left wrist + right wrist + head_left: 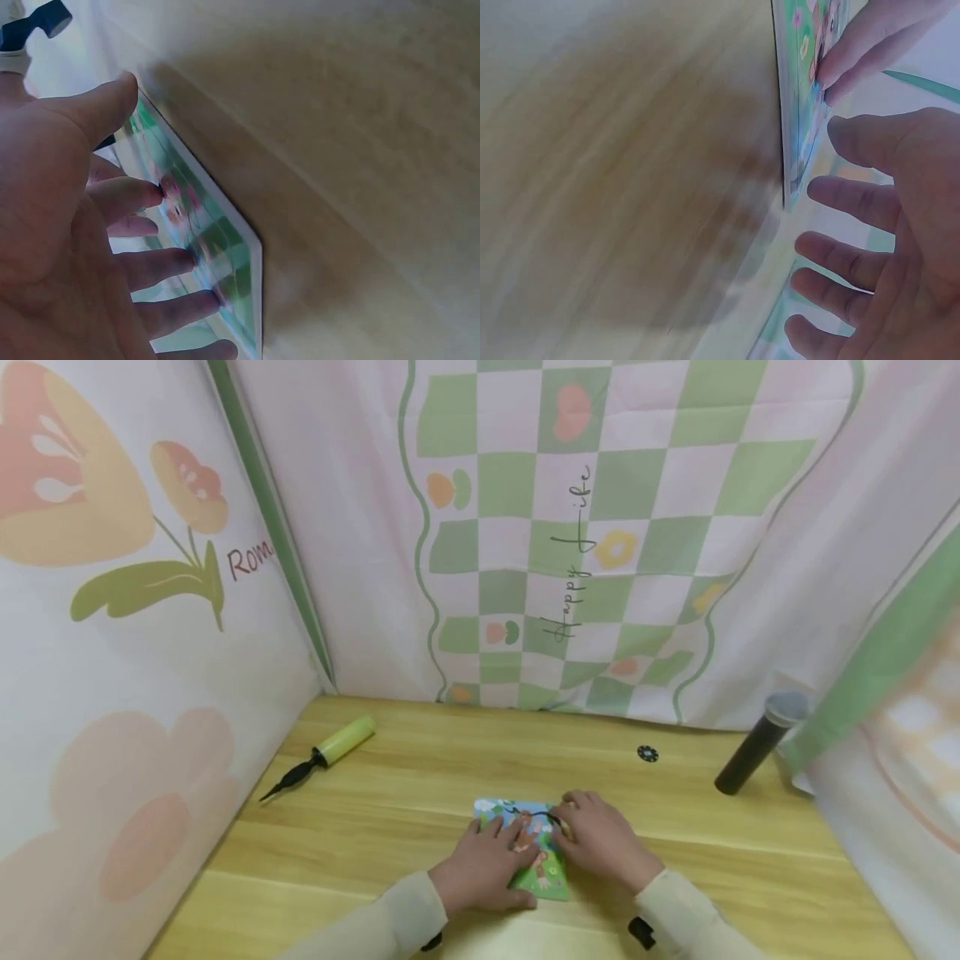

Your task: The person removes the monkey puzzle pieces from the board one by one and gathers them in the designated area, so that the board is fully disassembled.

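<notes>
A small picture puzzle board [551, 883], printed with a brown cartoon animal on green and blue, lies flat near the table's front middle. Thin curved seams cross its face in the left wrist view. My left hand [483, 868] has its fingers spread over the board's left part, fingertips resting on the picture. The left thumb sits by the near edge. At the board's upper right edge is my right hand [603, 839], fingers extended and loosely bent. In the right wrist view its thumb [862, 142] is close to the board; whether it touches cannot be told.
A yellow-green hand pump [347, 740] with a black handle lies at the back left. A dark tube [750, 752] with a pale cap stands tilted at the back right. Left of the tube lies a small black disc [648, 753]. Patterned cloth [570, 543] hangs behind the wooden table.
</notes>
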Motion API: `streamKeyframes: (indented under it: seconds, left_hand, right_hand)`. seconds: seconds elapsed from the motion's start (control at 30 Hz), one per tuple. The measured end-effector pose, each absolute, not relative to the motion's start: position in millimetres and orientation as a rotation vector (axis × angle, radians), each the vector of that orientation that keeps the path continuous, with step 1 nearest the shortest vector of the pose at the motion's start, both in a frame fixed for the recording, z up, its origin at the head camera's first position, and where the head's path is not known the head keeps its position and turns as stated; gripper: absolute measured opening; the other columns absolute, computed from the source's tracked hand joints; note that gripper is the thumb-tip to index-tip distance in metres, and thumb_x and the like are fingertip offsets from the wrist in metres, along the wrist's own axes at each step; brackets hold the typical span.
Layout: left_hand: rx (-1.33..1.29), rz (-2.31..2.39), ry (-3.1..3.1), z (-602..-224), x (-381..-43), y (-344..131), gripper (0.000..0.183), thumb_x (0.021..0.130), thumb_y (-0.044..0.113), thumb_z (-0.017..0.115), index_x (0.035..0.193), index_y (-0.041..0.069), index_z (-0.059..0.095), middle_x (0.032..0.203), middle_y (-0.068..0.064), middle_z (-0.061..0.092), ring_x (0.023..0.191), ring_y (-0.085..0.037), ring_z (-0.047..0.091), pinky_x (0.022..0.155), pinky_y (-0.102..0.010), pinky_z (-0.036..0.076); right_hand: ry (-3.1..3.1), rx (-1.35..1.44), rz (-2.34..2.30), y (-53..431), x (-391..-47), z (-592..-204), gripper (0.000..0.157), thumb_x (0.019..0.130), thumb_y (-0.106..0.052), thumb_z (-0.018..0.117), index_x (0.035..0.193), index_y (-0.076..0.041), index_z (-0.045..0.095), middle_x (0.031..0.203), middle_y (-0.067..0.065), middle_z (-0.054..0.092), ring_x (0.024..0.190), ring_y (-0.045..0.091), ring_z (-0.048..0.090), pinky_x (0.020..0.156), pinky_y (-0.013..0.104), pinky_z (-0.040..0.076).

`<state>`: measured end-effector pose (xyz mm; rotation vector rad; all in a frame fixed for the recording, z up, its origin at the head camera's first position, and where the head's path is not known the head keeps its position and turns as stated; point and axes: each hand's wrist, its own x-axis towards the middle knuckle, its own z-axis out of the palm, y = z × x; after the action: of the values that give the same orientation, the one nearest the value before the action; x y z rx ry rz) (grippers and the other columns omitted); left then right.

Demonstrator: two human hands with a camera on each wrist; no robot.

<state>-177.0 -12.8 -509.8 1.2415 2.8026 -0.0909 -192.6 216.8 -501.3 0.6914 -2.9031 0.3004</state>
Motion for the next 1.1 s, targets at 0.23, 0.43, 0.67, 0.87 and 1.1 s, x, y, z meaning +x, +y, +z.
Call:
streamKeyframes:
  seconds: [0.23, 0.43, 0.67, 0.87, 1.1]
  left_hand:
    - [1.221, -0.176, 2.799, -515.4, -180.5, -13.4, 0.078, 0.088, 0.083, 0.042, 0.155, 0.043, 0.038, 0.163, -0.013, 0.029, 0.144, -0.036, 0.034, 0.108, -0.059, 0.037]
    - [1.198, -0.214, 2.792, -517.4, -182.6, -12.7, 0.081, 0.085, 0.086, 0.042, 0.155, 0.046, 0.037, 0.161, -0.015, 0.031, 0.145, -0.035, 0.033, 0.111, -0.058, 0.034]
    - [1.209, -0.246, 2.806, -518.4, -186.7, -10.7, 0.085, 0.080, 0.092, 0.036, 0.152, 0.047, 0.042, 0.158, -0.016, 0.037, 0.142, -0.035, 0.036, 0.110, -0.059, 0.033]
    - [1.204, -0.238, 2.817, -517.4, -188.1, -11.0, 0.090, 0.076, 0.095, 0.036, 0.151, 0.047, 0.045, 0.154, -0.016, 0.042, 0.139, -0.035, 0.040, 0.109, -0.058, 0.034]
    - [1.174, -0.221, 2.790, -517.8, -187.2, -8.6, 0.093, 0.073, 0.097, 0.035, 0.153, 0.048, 0.040, 0.159, -0.015, 0.036, 0.142, -0.036, 0.036, 0.111, -0.058, 0.032]
  right_hand:
    - [-2.915, 0.687, 0.286, 214.0, -202.0, -509.9, 0.034, 0.091, -0.030, 0.076, 0.115, -0.006, 0.074, 0.127, 0.023, 0.061, 0.117, 0.043, 0.056, 0.094, 0.061, 0.048]
    - [-2.921, 0.695, 0.281, 210.8, -205.5, -510.4, 0.033, 0.091, -0.030, 0.076, 0.114, -0.006, 0.074, 0.127, 0.022, 0.061, 0.116, 0.043, 0.056, 0.095, 0.060, 0.048]
    - [-2.903, 0.725, 0.337, 203.7, -209.9, -507.9, 0.025, 0.092, -0.022, 0.074, 0.107, -0.001, 0.075, 0.115, 0.021, 0.065, 0.106, 0.040, 0.059, 0.090, 0.056, 0.051]
    - [-2.891, 0.689, 0.410, 200.5, -216.9, -511.4, 0.011, 0.091, -0.012, 0.072, 0.097, -0.005, 0.076, 0.104, 0.012, 0.064, 0.096, 0.032, 0.059, 0.082, 0.050, 0.054]
    - [-2.934, 0.600, 0.405, 202.9, -221.3, -512.2, 0.006, 0.093, -0.012, 0.070, 0.093, -0.006, 0.073, 0.096, 0.007, 0.061, 0.091, 0.027, 0.057, 0.080, 0.044, 0.054]
